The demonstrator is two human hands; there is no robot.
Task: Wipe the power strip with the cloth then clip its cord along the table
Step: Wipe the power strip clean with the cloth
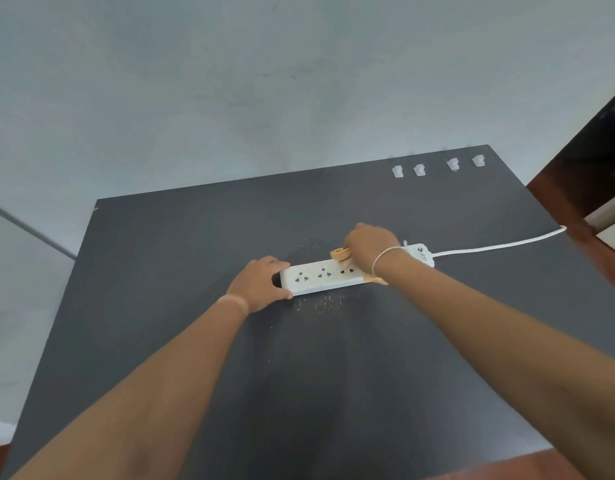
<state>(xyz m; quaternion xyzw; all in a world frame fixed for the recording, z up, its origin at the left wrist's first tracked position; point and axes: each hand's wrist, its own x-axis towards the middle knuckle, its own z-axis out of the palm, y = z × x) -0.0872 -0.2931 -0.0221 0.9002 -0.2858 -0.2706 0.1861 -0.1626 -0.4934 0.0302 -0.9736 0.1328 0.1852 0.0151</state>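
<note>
**Q:** While you look down at the work, where is the strip?

**A:** Your long white plastic power strip point(321, 276) lies flat near the middle of the dark grey matte table point(195, 244), running left to right and angled slightly away from you on the right. Three socket groups show on its top face.

**Q:** What is your left hand doing?

**A:** Your left hand point(261, 284) is clamped on the strip's left end, fingers curled over the far edge and thumb along the near edge.

**Q:** And your right hand?

**A:** Your right hand point(368, 245) is closed around a bunched yellow-orange cloth point(341, 253) and presses it onto the right part of the strip. Most of the cloth is hidden under the hand; a small piece also peeks out at the near edge below your wrist. That hand looks slightly blurred. A thin pale band point(385, 257) circles your right wrist.

**Q:** Where does the cord go?

**A:** Your thin white cord point(500, 244) leaves the strip's right end and runs across the table to its right edge, where it drops out of sight.

**Q:** Anything else on the table?

**A:** Pale crumbs or grit point(321, 304) are scattered just beside the strip, on both the near and far sides. Four small white plastic cable clips point(437, 166) sit in a row along the far right edge, well apart from the strip.
</note>
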